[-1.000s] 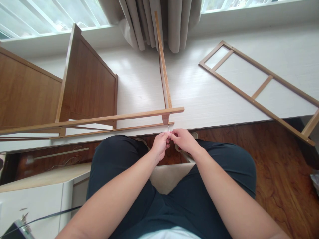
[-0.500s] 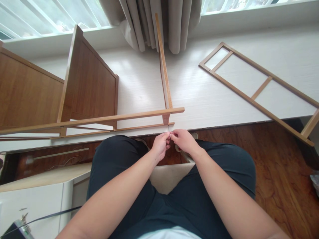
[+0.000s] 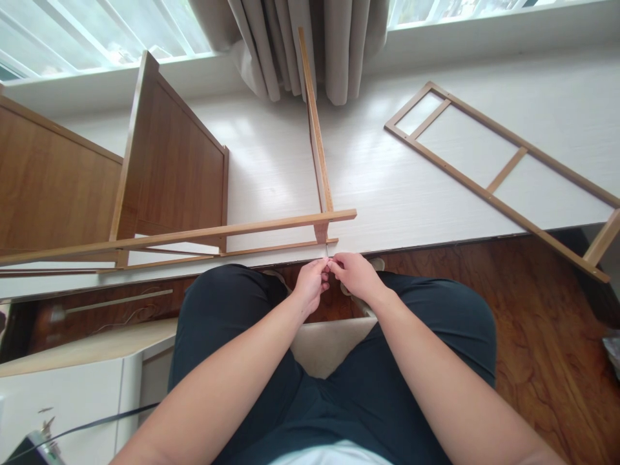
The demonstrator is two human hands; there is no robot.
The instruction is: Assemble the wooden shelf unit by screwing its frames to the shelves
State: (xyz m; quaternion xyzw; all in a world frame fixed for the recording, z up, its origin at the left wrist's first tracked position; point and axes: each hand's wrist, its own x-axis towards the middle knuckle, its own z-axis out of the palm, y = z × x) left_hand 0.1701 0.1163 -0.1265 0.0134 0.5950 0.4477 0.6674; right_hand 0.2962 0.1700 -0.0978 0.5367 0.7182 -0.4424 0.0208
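My left hand [image 3: 312,282] and my right hand [image 3: 355,274] meet fingertip to fingertip just below the end of a wooden frame rail [image 3: 232,228]. Between the fingers a thin metal pin or tool [image 3: 327,252] points up into the small wooden block [image 3: 321,230] under the rail's joint. Both hands pinch this thin metal piece; which hand bears it more I cannot tell. An upright wooden slat [image 3: 314,123] runs from that joint back toward the curtain. My knees in dark trousers sit under the hands.
Wooden panels [image 3: 169,161] stand on the white platform [image 3: 387,187] at the left. A flat ladder-like wooden frame [image 3: 498,174] lies on it at the right. Grey curtain [image 3: 310,45] hangs at the back; brown wood floor lies at the right, a white cabinet at the lower left.
The hands have crept slightly up toward the block, so less of the metal pin shows. The frame and panels have not moved.
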